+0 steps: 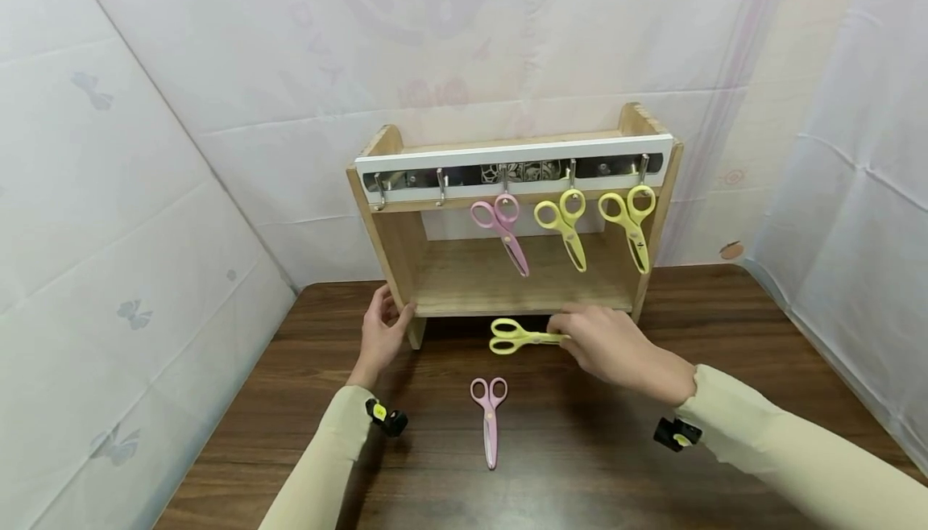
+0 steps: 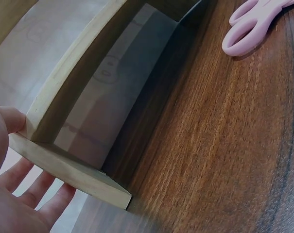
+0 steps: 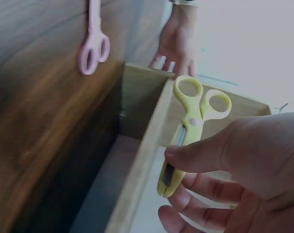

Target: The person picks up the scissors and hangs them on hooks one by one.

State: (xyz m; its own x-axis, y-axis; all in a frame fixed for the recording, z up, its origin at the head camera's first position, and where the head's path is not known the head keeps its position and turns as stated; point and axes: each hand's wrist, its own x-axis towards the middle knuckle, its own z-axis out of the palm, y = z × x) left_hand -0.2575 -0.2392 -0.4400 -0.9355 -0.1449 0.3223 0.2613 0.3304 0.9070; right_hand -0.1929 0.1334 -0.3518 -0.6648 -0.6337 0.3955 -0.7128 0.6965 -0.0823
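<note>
My right hand (image 1: 605, 349) pinches yellow scissors (image 1: 511, 337) by the blades, handle loops pointing left, in front of the wooden shelf's lower board. In the right wrist view, the thumb lies across the blades of these yellow scissors (image 3: 193, 119). My left hand (image 1: 382, 333) grips the lower left side panel of the wooden shelf (image 1: 384, 248), thumb on the inner side and fingers round the outside, as the left wrist view shows. Pink scissors (image 1: 490, 421) lie on the table between my arms, loops toward the shelf.
A white rail (image 1: 464, 151) with several metal hooks runs along the shelf's top front. From it hang pink scissors (image 1: 505, 232) in the middle, then yellow scissors (image 1: 565, 228) and more yellow scissors (image 1: 633, 228) at the right. The two left hooks (image 1: 440, 186) are bare. Pale cloth walls surround the brown table (image 1: 290, 433).
</note>
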